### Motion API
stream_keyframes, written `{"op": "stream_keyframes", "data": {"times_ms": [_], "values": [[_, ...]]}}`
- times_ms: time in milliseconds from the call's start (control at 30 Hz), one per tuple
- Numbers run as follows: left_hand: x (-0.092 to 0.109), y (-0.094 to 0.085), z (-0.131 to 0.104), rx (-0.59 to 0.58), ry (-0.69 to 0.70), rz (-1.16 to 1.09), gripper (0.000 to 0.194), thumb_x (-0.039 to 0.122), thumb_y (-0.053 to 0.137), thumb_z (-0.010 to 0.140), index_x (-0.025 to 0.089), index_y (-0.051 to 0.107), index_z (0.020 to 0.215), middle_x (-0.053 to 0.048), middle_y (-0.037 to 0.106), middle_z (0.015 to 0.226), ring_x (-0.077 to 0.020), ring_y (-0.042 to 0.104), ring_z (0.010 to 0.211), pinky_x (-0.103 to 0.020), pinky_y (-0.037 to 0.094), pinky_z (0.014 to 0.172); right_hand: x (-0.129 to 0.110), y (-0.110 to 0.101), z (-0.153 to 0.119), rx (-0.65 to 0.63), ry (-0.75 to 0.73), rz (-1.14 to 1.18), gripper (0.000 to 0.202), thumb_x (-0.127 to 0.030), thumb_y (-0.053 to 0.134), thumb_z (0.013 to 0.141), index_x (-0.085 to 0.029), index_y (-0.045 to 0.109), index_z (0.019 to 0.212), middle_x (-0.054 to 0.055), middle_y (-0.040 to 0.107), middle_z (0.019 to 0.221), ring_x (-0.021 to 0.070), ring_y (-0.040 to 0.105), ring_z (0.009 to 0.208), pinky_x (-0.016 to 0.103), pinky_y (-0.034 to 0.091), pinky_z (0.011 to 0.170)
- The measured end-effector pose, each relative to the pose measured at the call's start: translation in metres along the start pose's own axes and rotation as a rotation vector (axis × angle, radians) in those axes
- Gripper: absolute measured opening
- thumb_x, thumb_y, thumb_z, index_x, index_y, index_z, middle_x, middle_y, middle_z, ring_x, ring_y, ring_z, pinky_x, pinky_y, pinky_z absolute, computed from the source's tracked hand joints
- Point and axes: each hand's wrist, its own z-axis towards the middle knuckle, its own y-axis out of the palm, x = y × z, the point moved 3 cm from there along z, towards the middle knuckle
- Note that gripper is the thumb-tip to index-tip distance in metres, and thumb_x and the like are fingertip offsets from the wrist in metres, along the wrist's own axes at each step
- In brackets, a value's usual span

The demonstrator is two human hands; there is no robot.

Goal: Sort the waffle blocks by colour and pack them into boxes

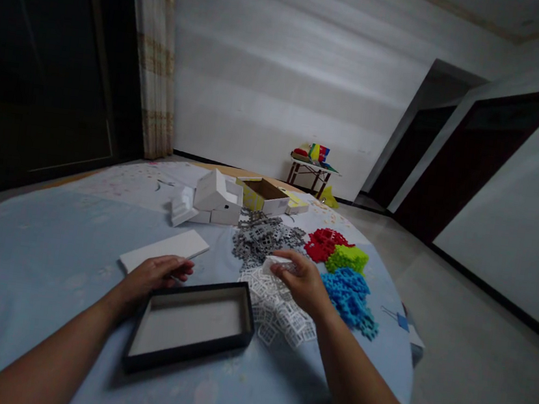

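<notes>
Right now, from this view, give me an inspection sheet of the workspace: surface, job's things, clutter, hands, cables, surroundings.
Surface: pale blue tablecloth, faintly patterned.
Job's things: white pieces in a loose heap; black-rimmed tray left of them.
Clutter: gray pile, red pile, green pile, blue pile; white boxes and open yellow box farther back; flat white slab at left.
Left hand: by the tray's far left corner, fingers loosely curled, no object seen in it.
Right hand: pinching a white item above the heap.
Cables: nothing seen for certain; thin strands beside a blue tag, too small to tell.
Surroundings: pale wall, curtain, dark door.
</notes>
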Motion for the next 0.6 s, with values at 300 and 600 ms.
{"op": "stream_keyframes", "data": {"times_ms": [300,600], "values": [[0.013,0.005,-0.011,-0.011,0.027,-0.036,0.039,0.048,0.065,0.061,0.015,0.070,0.081,-0.009,0.070,0.082,-0.0213,0.063,0.076,-0.031,0.048,0.067,-0.059,0.080,-0.004,-0.376,-0.184,0.099,0.034,-0.031,0.068,0.070,-0.024,0.066,0.104,0.002,0.066,0.103,0.0184,0.060,0.097,0.032,0.045,0.088],[0.009,0.006,-0.011,0.016,-0.026,-0.055,0.039,0.048,0.063,0.064,0.015,0.070,0.083,-0.010,0.071,0.087,-0.0210,0.064,0.078,-0.031,0.048,0.068,-0.024,0.051,-0.005,-0.315,0.014,0.116,0.037,-0.033,0.065,0.074,-0.023,0.062,0.110,0.005,0.065,0.108,0.0181,0.063,0.087,0.034,0.052,0.078]]}}
